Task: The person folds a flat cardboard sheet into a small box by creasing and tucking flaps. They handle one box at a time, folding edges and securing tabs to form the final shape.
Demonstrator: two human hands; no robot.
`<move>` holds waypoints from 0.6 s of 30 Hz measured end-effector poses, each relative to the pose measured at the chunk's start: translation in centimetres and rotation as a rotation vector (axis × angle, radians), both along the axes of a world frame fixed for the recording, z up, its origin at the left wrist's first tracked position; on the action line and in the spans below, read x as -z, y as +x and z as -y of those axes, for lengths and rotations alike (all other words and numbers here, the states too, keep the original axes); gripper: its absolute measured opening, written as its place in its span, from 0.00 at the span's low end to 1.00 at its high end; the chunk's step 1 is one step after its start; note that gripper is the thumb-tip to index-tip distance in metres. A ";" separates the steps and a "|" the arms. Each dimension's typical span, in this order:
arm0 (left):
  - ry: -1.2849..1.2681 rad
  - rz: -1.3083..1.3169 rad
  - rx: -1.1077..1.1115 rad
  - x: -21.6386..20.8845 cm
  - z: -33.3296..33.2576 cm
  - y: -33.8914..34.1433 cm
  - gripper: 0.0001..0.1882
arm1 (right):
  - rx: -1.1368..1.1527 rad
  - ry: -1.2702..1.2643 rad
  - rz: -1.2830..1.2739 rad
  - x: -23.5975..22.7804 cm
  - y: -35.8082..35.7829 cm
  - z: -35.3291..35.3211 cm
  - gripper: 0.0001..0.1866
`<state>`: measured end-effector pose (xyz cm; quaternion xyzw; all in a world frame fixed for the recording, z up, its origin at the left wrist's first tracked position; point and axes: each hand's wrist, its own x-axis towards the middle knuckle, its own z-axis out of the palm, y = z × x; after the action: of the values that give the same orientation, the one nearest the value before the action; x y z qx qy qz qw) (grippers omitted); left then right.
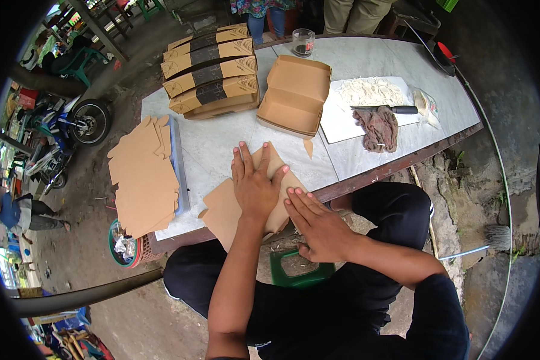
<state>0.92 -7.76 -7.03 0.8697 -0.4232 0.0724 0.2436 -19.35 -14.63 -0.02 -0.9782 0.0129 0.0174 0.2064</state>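
Near edge of the surface (210, 147): one brown cardboard blank (221, 207), apparently part-folded, lying beneath both hands.
Blank's bearing: directly under the left fingers, and to the far left of the right palm.
Blank's long axis: not fully readable, the hands covering much of the outline; the visible right-hand edge slants from far left to near right.
Nearer hand: both in contact; the left lies across the middle, the right along the slanting edge.
Left hand (258, 189): palm down, fingers (243, 161) straight, slightly parted, pointing away from the person; thumb held out to the right; nothing gripped.
Right hand (323, 233): fingers extended, close together, pointing far left, tips on the slanting edge; thumb apart from them; no grip visible.
Gap between hands: left thumb tip and right fingertips near each other, apart.
Stack of flat blanks (143, 180): left of the left hand, on a blue-edged plastic container (182, 174).
Open box (291, 99): beyond the hands, lid raised, interior bare.
Closed boxes (213, 69): piled at far left, dark bands across them.
Cloth (379, 129): right of the open box, beside a black-handled knife (403, 110).
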 end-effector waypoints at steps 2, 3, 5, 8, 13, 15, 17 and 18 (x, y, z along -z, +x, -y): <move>0.040 0.028 -0.008 0.2 0.0 0.1 0.39 | 0.019 0.099 -0.001 0.0 -0.6 0.4 0.49; 0.039 0.039 -0.009 0.3 0.0 0.2 0.39 | 0.039 0.196 -0.003 -0.1 -0.4 1.1 0.48; 0.046 0.056 0.005 0.5 0.0 0.1 0.38 | 0.091 0.200 0.015 0.2 -0.5 1.6 0.46; 0.075 0.051 0.006 0.4 0.1 0.1 0.39 | 0.138 -0.042 0.078 1.6 -0.2 1.3 0.49; 0.130 -0.005 -0.041 -0.6 0.3 -0.6 0.50 | 0.143 -0.037 0.012 0.5 -0.8 1.0 0.51; 0.150 -0.035 -0.053 -1.0 0.7 -0.8 0.54 | 0.145 -0.035 0.000 0.1 -1.2 1.1 0.52; 0.150 -0.054 -0.066 -0.7 0.8 -0.6 0.57 | 0.150 -0.011 -0.013 -0.3 -1.7 1.0 0.52; 0.157 -0.060 -0.065 -0.5 0.8 -0.7 0.56 | 0.142 -0.018 -0.031 -0.4 -2.0 0.9 0.52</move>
<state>0.23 -8.56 -6.50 0.9011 -0.3919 0.0209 0.1846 -21.35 -15.56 0.37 -0.9762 0.0858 0.0176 0.1982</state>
